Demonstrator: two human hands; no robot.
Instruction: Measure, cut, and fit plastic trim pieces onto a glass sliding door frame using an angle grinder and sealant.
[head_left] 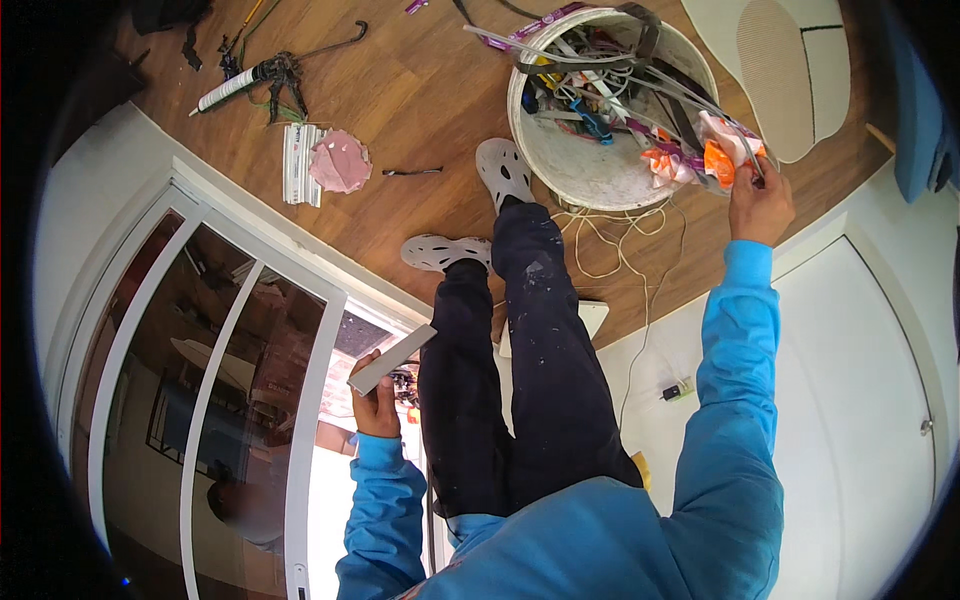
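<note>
My left hand (377,408) is closed around a short, flat grey strip (398,355), beside my left leg. My right hand (760,208) reaches to the right side of a large white bucket (575,172), its fingers pinched together. Next to those fingers are a crumpled orange and white wrapper (718,162) and the end of a long, thin grey strip (690,92) lying across the bucket; which of them they grip, I cannot tell. Inside the bucket are tangled cables, dark straps and a blue-handled tool (592,122).
A caulking gun (250,84) with a white tube lies on the wooden floor at the upper left. Near it are a white ribbed profile (301,165) and a pink piece (341,162). Loose cable (625,250) trails below the bucket. A glazed door (205,370) stands left.
</note>
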